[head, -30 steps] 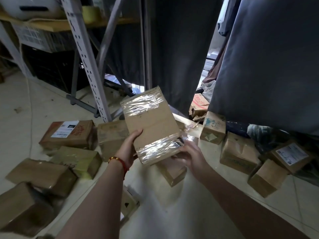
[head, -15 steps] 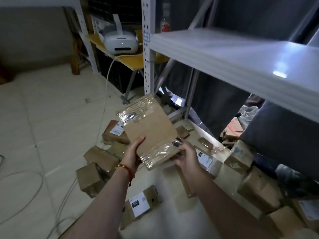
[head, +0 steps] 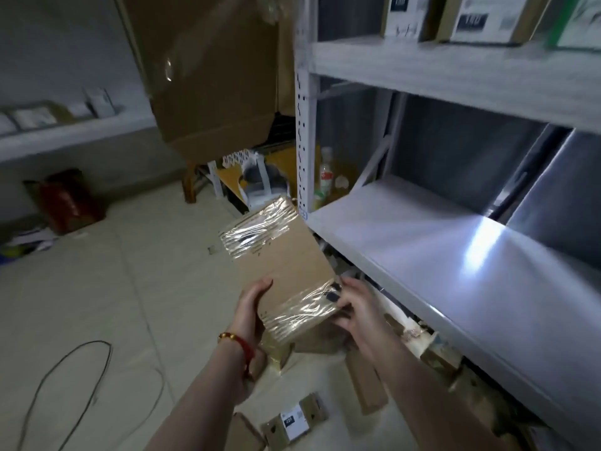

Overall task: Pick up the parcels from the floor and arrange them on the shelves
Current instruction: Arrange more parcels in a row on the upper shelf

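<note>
The step in hand is the carry: a cardboard parcel [head: 279, 268], banded with shiny clear tape at its far and near ends, is off the floor [head: 97, 304] and held in the air by both hands, close beside the left front corner of the middle shelf [head: 422, 255] and apparently not resting on it. The left hand [head: 252, 304] grips the near left edge, thumb on the top face and the other fingers hidden underneath; the right hand [head: 354, 307] holds the near right corner, its fingers [head: 349, 286] curled round the taped end. The next move, as I judge it, calls for swinging the parcel right and over the shelf's front lip, clear of the perforated upright post [head: 304, 141], then setting it down flat on the bare surface. The job looks far from finished, since more parcels on the floor [head: 294, 421] lie below the hands and under the shelf, while the upper shelf [head: 455, 76] already carries labelled boxes [head: 481, 17].
</note>
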{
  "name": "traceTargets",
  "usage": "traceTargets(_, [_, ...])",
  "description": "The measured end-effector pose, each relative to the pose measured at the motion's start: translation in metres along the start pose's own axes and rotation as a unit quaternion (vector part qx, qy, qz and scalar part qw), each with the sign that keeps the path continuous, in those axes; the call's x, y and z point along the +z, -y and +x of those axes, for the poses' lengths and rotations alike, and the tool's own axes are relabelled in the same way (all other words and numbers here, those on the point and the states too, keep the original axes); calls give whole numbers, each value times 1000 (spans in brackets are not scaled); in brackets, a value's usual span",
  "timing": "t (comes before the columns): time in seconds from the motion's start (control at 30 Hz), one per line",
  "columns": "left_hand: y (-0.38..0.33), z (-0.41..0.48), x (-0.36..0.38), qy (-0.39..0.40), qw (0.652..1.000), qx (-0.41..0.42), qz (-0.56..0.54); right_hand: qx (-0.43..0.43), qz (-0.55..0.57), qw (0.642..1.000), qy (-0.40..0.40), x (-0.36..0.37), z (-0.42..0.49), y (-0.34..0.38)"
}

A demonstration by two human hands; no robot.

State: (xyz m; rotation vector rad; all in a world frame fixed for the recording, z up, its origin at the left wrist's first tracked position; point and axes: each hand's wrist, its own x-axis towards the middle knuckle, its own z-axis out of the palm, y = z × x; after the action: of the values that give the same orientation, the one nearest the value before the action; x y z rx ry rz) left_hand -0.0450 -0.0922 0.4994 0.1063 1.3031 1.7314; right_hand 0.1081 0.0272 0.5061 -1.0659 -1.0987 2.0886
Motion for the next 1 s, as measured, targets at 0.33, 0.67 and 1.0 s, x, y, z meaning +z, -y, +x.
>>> traceTargets(0.33, [-155, -122, 84, 33, 987, 90, 128, -31, 16, 999, -8, 59, -136, 152])
traceTargets(0.67, [-200, -274, 192, -103, 902, 327, 262, -170, -41, 983, -55, 64, -304, 268])
traceTargets(1.0, [-127, -378, 323, -171, 755, 499, 390, -270, -11, 961, -50, -3, -407, 310])
